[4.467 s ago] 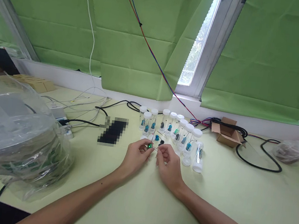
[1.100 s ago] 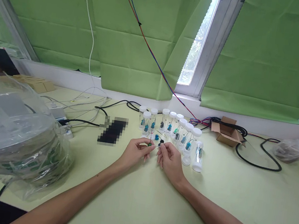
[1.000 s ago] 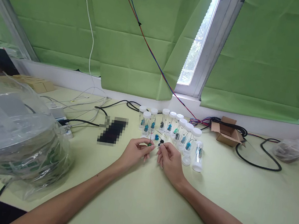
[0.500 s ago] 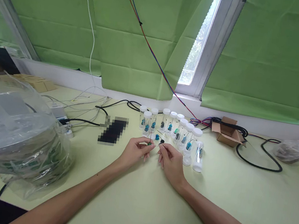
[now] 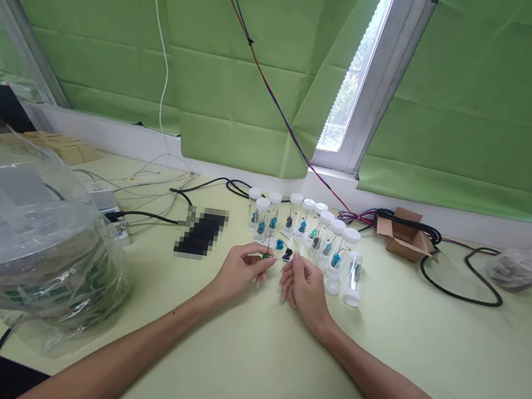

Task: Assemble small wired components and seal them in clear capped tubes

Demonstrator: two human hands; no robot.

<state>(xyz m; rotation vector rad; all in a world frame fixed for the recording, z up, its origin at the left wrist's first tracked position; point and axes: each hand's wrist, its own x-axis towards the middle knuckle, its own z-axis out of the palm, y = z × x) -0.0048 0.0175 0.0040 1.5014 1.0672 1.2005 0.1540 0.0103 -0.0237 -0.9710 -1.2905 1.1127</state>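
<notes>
Pinched between the thumb and fingers of my left hand (image 5: 240, 268) is a small dark-green flower-like piece (image 5: 266, 256) with a thin stem standing up from it. A thin pale wire (image 5: 280, 259) runs from it towards my right hand (image 5: 306, 291), whose thumb and forefinger close on its far end. Just beyond the fingertips, a small black piece (image 5: 288, 253) and a blue one (image 5: 280, 244) lie on the table. Several clear vials with white caps (image 5: 303, 221) stand behind, holding similar blue, green and dark pieces on thin stems.
One capped vial (image 5: 354, 278) stands nearest me on the right. A blurred-out black object (image 5: 202, 233) lies left of my hands. A plastic-wrapped bulky object (image 5: 41, 247) fills the left side. An open cardboard box (image 5: 404, 235) and black cables (image 5: 460, 296) lie at the back right.
My right hand has shifted slightly to the right, drawing its fingertips farther from my left hand. A longer stretch of wire shows between them. My left hand has hardly moved.
</notes>
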